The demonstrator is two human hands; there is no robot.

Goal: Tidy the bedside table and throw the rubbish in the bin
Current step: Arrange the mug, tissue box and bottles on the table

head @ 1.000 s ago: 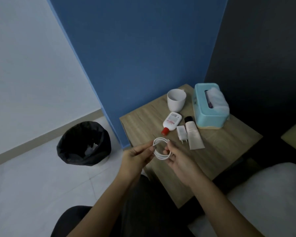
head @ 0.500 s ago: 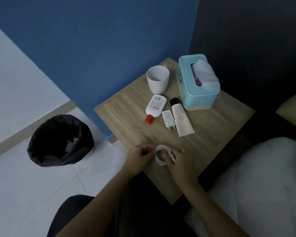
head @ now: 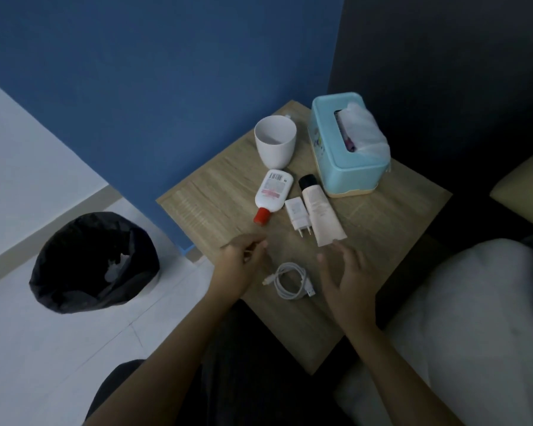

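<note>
A coiled white cable point(head: 290, 281) lies on the wooden bedside table point(head: 391, 216) near its front edge. My left hand point(head: 239, 262) hovers just left of the coil, fingers loosely curled and holding nothing. My right hand point(head: 346, 278) is just right of it, fingers spread, empty. Farther back lie a white bottle with a red cap point(head: 271, 196), a white charger plug point(head: 298, 213) and a beige tube with a black cap point(head: 319, 210). A white cup point(head: 275, 141) and a teal tissue box point(head: 348, 146) stand at the back. The black-lined bin point(head: 94, 262) sits on the floor to the left.
A blue wall rises behind the table and a dark panel stands to its right. White bedding point(head: 474, 318) lies at the lower right. My dark-clothed legs point(head: 228, 379) are below the table's front corner. The floor is pale tile.
Both hands set the coiled cable down on the table and let go; they have since moved apart to either side of it. The view has shifted closer to the table.
</note>
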